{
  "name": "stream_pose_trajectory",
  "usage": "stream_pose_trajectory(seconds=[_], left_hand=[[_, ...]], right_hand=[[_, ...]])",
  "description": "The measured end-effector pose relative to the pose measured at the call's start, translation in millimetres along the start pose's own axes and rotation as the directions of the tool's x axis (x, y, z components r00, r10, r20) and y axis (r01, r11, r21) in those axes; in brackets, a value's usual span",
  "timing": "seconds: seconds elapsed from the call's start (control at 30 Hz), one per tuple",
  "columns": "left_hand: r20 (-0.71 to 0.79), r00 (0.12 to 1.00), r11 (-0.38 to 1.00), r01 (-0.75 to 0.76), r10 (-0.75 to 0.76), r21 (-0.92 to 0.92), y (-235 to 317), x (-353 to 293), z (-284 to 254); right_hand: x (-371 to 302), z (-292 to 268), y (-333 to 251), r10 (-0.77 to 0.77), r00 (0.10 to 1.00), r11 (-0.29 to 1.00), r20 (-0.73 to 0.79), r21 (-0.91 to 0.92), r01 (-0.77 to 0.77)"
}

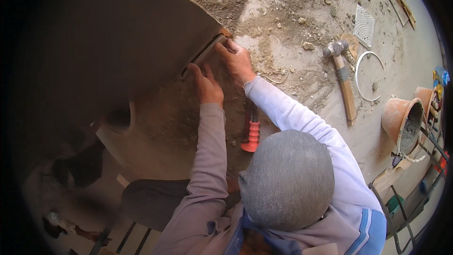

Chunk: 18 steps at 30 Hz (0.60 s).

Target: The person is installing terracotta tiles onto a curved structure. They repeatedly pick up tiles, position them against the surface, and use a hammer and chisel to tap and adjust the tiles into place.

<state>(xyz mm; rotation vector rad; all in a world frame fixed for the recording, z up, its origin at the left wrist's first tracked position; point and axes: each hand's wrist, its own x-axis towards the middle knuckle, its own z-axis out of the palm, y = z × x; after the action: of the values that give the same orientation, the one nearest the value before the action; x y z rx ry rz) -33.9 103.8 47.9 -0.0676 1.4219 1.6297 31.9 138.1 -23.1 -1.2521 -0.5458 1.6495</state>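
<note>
Both my hands are at the corner of a broad dark surface (pixel 118 23), on a narrow, flat greyish strip (pixel 207 55) that lies along its lower edge. My left hand (pixel 207 86) grips the near end with its fingertips. Toward the far end, my right hand (pixel 237 63) pinches the strip between thumb and fingers. Shadow hides part of the strip, and I cannot tell what it is made of. On the ground below my right wrist is a chisel with a red ribbed grip (pixel 253 134); my sleeve partly covers its shaft.
Right of me lie a wooden-handled hammer (pixel 346 82), a white hoop (pixel 357 78) and a patterned white tile piece (pixel 364 26). Farther right stand orange buckets (pixel 392 118), one holding grey mortar, and a dark metal frame (pixel 401 212). Rubble (pixel 308 46) dots the ground. Another person (pixel 66 226) is at lower left.
</note>
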Motion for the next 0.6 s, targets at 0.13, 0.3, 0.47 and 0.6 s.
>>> stream_pose_trajectory(seconds=[0.13, 0.3, 0.47, 0.6], left_hand=[[0.061, 0.996, 0.995, -0.064, 0.059, 0.074, -9.9, 26.0, -17.9], [0.092, 0.995, 0.997, -0.043, 0.037, 0.064, -15.5, 31.1, -26.8], [0.088, 0.995, 0.996, -0.057, 0.05, 0.073, -15.8, 33.8, -23.3], [-0.03, 0.999, 0.997, -0.037, 0.039, 0.073, -15.2, 27.3, -13.8]], right_hand=[[-6.2, 6.5, 5.6, 0.012, 0.999, 0.999, -0.052, 0.036, -0.01], [-17.6, 11.9, -4.0, -0.035, 0.993, 0.975, -0.112, -0.22, 0.01], [-16.9, 7.8, -16.9, -0.029, 0.998, 0.957, -0.063, -0.29, 0.009], [-16.7, -0.5, 2.9, -0.045, 0.999, 0.98, 0.0, -0.196, 0.044]])
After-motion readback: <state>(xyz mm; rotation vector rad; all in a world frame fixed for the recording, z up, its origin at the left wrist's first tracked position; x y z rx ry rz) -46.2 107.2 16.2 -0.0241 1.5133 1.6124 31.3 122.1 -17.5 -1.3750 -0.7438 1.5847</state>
